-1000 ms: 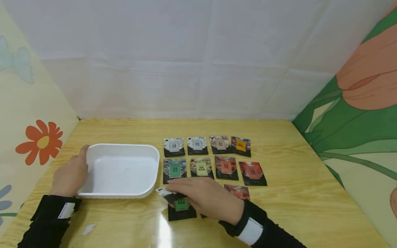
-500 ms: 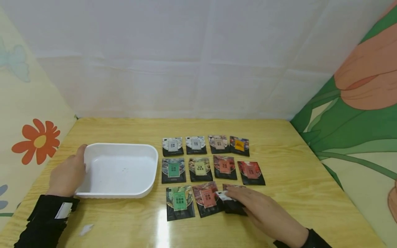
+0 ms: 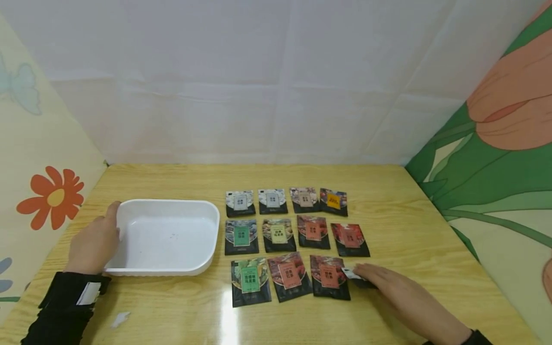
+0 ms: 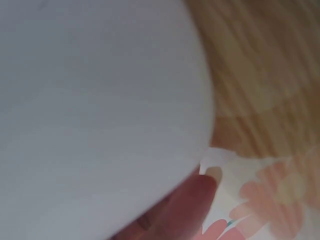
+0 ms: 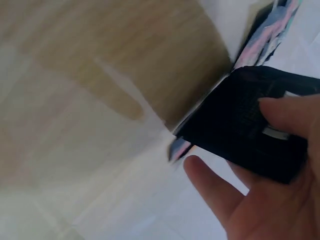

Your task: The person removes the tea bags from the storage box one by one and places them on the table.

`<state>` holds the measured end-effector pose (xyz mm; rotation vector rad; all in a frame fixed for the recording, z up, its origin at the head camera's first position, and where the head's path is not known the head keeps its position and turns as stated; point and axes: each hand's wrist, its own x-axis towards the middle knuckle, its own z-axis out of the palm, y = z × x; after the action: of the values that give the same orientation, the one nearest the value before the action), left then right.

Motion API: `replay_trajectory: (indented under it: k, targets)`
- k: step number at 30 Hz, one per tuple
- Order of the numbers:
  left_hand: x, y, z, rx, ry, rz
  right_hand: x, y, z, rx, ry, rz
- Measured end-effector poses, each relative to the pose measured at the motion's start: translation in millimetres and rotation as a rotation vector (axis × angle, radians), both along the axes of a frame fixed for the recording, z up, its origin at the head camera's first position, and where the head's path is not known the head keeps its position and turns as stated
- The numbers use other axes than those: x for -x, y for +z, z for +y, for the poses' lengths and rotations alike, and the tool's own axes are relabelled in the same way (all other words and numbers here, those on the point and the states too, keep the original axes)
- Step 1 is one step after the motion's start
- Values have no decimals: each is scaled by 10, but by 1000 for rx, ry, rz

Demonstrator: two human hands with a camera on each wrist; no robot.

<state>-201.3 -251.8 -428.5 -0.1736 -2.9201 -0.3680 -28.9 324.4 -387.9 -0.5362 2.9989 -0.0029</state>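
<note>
My left hand (image 3: 95,242) grips the left rim of a white plastic tray (image 3: 172,235); in the left wrist view a finger (image 4: 192,202) shows at the tray's edge. At the right end of the front row, my right hand (image 3: 405,294) pinches a black sachet (image 5: 225,115), its dark back towards the wrist camera with the thumb (image 5: 287,112) on it. In the head view that sachet is mostly behind the fingers. Just left of it lies a red-labelled sachet (image 3: 329,278), then another red-labelled one (image 3: 290,277) and a green-labelled one (image 3: 250,282).
Behind the front row, two more rows of sachets lie face up, among them a teal-labelled one (image 3: 241,237) and an orange-labelled one (image 3: 333,201). A white scrap (image 3: 120,319) is on the wooden table (image 3: 181,311) at front left. A white cloth (image 3: 258,120) hangs behind.
My right hand has moved right along the front row from the green-labelled sachet. A second red-labelled sachet now shows uncovered. The left hand and tray stay nearly where they were.
</note>
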Motion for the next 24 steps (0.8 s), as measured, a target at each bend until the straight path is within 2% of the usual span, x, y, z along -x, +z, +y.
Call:
replay_trajectory:
  k: [6, 11, 20, 24]
  targets:
    - [6, 7, -19, 4, -4, -6, -32, -50, 95, 24, -52, -126]
    - [-1, 8, -4, 9, -5, 2, -52, -78, 127, 45, -74, -154]
    - [2, 27, 3, 1, 0, -4, -101, -106, 153, 81, -40, -85]
    - [5, 30, -2, -10, 6, -37, -128, -133, 159, 88, -16, -30]
